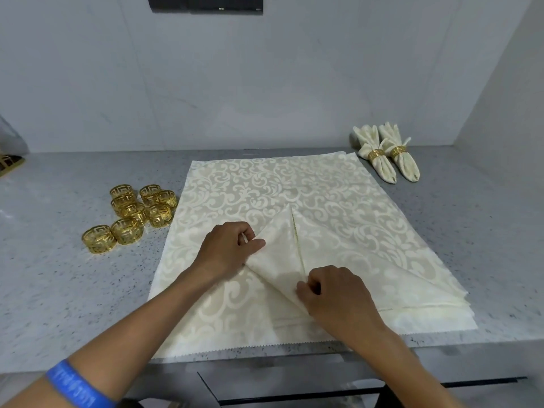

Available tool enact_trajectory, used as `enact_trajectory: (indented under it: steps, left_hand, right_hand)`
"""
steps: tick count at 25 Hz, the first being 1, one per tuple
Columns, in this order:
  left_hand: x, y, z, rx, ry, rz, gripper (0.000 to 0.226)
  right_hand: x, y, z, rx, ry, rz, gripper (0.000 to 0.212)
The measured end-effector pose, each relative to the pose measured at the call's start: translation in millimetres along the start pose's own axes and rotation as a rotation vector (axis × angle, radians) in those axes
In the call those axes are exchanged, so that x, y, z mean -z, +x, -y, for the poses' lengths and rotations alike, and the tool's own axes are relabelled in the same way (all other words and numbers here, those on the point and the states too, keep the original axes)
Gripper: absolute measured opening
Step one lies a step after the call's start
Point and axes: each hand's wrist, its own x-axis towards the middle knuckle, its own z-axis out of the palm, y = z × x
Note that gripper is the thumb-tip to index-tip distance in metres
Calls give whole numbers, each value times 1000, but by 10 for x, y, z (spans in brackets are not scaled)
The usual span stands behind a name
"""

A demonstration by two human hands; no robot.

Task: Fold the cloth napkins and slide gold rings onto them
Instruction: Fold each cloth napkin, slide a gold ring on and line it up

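Observation:
A stack of cream damask cloth napkins (318, 201) lies flat on the grey speckled counter. The top napkin's near-left corner is turned up into a triangular flap (279, 254) showing its plain underside. My left hand (226, 248) pinches the flap's left edge. My right hand (332, 293) pinches its lower edge near the fold line. Several loose gold rings (132, 213) sit in a cluster left of the stack. Two finished napkins (385, 154), each rolled and held by a gold ring, lie at the back right.
The counter (59, 275) ends in a front edge just below the napkin stack. A grey wall rises behind, with a dark panel (206, 2) at the top. A side wall stands at the right. A woven item (10, 163) lies at the far left.

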Motion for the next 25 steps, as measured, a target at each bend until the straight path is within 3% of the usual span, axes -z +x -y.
enact_trajectory:
  steps: [2, 4, 6, 7, 10, 14, 16, 18, 20, 22, 23, 25]
  left_hand:
    - [5, -14, -55, 0, 83, -29, 20]
    - [-41, 2, -127, -199, 357, -52, 19]
    - [-166, 66, -219, -485, 552, 53, 55]
    - [-214, 91, -271, -523, 542, 126, 62]
    - [-324, 164, -229, -369, 398, 287, 54]
    - [-359, 126, -127, -289, 493, 380, 68]
    - [-347, 118, -183, -335, 497, 282, 64]
    - [-314, -88, -289, -413, 472, -21, 45]
    - [-363, -509, -405, -441, 357, -230, 27]
    - [-433, -954, -554, -344, 222, -158, 27]
    - [-474, -1076, -624, -265, 187, -113, 30]
    - [-596, -1137, -683, -171, 220, -104, 28]
  right_hand:
    - [-16, -9, -16, 24, 10, -9, 27]
    - [-44, -39, -25, 92, 3, -40, 13]
    - [-78, -71, -21, 155, -38, -80, 17]
    - [-90, -85, -24, 165, -55, -92, 20]
    - [-120, -97, -60, 166, -69, -112, 22]
    - [-183, -103, -65, 215, -127, -147, 28]
    - [-161, -99, -80, 203, -166, -137, 29]
    - [-143, -100, -65, 207, -169, -107, 28]
    - [-76, -110, -64, 167, 7, -33, 30]
    - [178, -94, -106, 25, 494, 73, 29]
    - [328, -52, -196, -18, 646, 43, 29]
    - [627, 83, -524, 15, 507, -147, 24]
